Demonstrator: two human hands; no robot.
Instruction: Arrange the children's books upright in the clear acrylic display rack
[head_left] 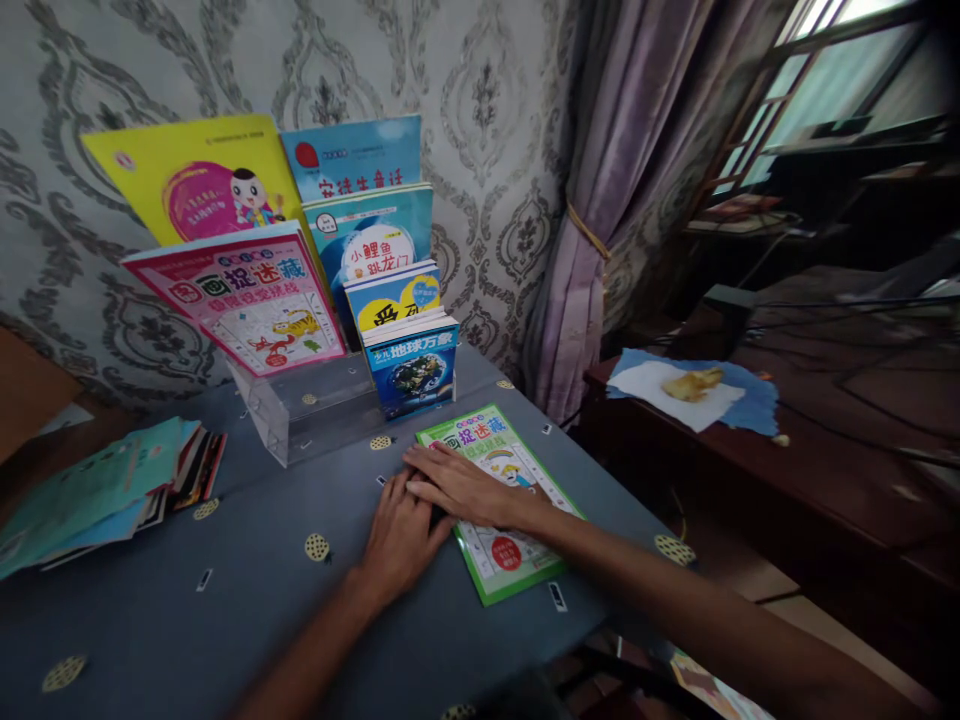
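Observation:
A green-bordered picture book point(510, 555) lies flat near the right edge of the table. My right hand point(469, 485) rests across its left side, palm down, fingers stretched out to the left. Just left of the book, my left hand point(401, 535) lies flat on the tablecloth, its fingertips meeting those of the right hand. Neither hand is wrapped round anything. Behind them a clear acrylic stand point(266, 415) holds upright books: a pink picture book point(255, 300), a yellow book point(202, 185), and a short blue book with a globe point(416, 375) in front of several others.
A loose pile of thin books point(97, 490) lies at the table's left side. The grey tablecloth point(270, 590) has pineapple prints. To the right, past a gap, a dark red desk point(810, 480) carries a blue and white cloth point(637, 385) and cables. A purple curtain point(600, 200) hangs behind.

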